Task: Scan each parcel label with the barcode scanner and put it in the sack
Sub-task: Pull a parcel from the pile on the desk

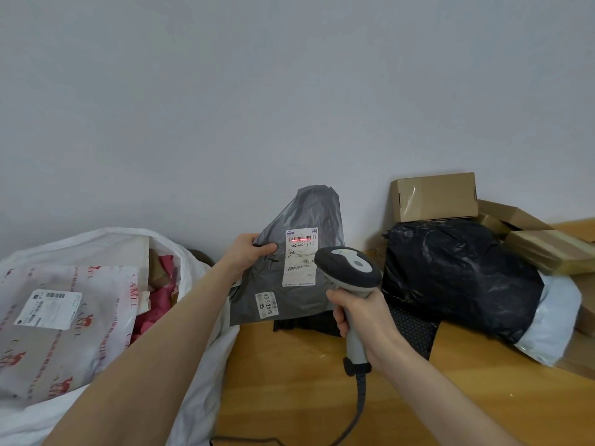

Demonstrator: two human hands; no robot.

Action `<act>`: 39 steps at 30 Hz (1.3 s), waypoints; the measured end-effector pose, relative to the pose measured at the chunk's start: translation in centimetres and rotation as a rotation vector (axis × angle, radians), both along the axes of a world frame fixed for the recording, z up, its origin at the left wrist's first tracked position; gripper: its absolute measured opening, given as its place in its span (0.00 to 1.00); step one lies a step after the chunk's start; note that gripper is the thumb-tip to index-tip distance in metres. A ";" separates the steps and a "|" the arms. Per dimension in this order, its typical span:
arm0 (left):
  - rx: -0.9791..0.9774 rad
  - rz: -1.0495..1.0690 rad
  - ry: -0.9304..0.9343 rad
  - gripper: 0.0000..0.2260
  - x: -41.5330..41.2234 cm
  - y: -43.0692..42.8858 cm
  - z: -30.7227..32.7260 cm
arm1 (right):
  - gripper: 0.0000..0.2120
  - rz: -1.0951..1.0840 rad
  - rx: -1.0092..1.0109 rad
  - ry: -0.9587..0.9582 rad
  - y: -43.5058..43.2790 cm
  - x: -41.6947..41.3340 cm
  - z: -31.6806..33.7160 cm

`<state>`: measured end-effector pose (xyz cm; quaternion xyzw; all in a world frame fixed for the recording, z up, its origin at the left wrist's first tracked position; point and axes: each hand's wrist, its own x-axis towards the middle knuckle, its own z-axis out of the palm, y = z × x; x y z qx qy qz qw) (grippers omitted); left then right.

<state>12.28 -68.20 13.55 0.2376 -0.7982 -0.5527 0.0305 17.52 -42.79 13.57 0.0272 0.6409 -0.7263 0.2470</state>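
My left hand (250,252) pinches the left edge of a grey plastic parcel (302,214), holding it upright in front of the wall. Its white label (300,257) faces me, and a red scan line lies across the barcode at the label's top. My right hand (360,313) grips the handle of the grey barcode scanner (349,267), whose head points at the label from just below and right of it. A white sack (193,317) lies open at the left with several parcels inside, among them a printed white mailer (64,326).
On the wooden floor (289,381) at the right lie a big black plastic parcel (457,272), a white mailer (553,317) under it, and several cardboard boxes (434,196) against the wall. A dark patterned item (415,333) lies under the scanner. The scanner cable (359,403) trails toward me.
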 end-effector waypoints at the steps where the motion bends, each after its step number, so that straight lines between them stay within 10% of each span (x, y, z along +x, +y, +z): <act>1: -0.004 -0.001 -0.001 0.08 0.0 0.1 0.0 | 0.08 0.004 -0.004 -0.001 0.0 0.0 0.1; 18: -0.054 0.115 0.028 0.08 2.2 -0.6 2.8 | 0.05 0.116 -0.091 0.027 -2.8 -2.2 1.7; 30: -0.203 0.614 0.307 0.08 16.5 -19.7 11.3 | 0.07 0.386 -0.184 0.163 -23.1 1.3 6.9; 36: -0.455 0.699 0.050 0.09 23.3 -31.7 8.5 | 0.09 0.404 -0.135 0.141 -32.7 4.7 5.7; 39: -0.695 0.709 -0.310 0.28 23.9 -33.9 3.5 | 0.07 0.399 -0.087 0.087 -35.7 5.8 3.9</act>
